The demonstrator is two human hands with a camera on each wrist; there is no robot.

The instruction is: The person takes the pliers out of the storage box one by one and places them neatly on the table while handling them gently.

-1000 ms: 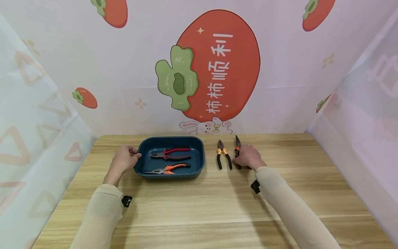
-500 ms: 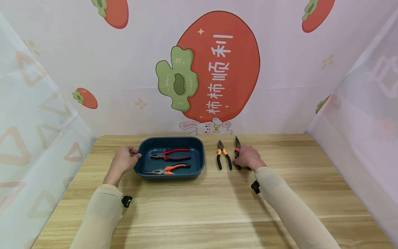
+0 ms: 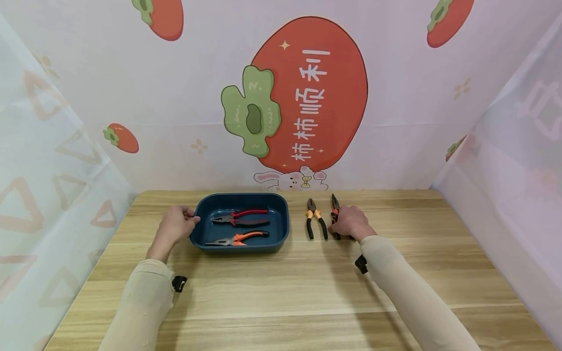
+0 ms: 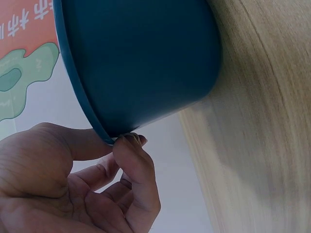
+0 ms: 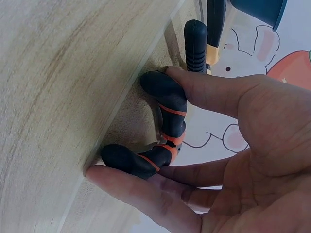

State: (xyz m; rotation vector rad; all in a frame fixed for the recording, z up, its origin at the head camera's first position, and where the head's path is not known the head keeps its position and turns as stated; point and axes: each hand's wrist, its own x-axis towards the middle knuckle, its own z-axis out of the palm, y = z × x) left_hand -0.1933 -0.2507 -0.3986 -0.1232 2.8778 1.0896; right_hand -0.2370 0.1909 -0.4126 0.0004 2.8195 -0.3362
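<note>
My left hand [image 3: 175, 226] pinches the left rim of a dark blue plastic basin [image 4: 146, 63] between thumb and fingertips. Inside the basin lie red-and-black combination pliers [image 3: 250, 223] and orange-handled long-nose pliers [image 3: 237, 239]. To the right of it, my right hand [image 3: 351, 222] holds a second pair of long-nose pliers [image 3: 335, 202] by its black-and-orange handles [image 5: 172, 111]. The thumb is against one handle and the fingers against the other, with the handles spread apart. Its nose points to the back wall.
Combination pliers with yellow-and-black handles [image 3: 316, 222] lie spread between the basin and my right hand. The wooden table [image 3: 272, 302] ends at a printed cloth backdrop [image 3: 386, 161]. Pale cloth walls also stand at left and right.
The tip of the long-nose pliers at my right hand has shifted very slightly toward me. My left hand and the basin have stayed in place.
</note>
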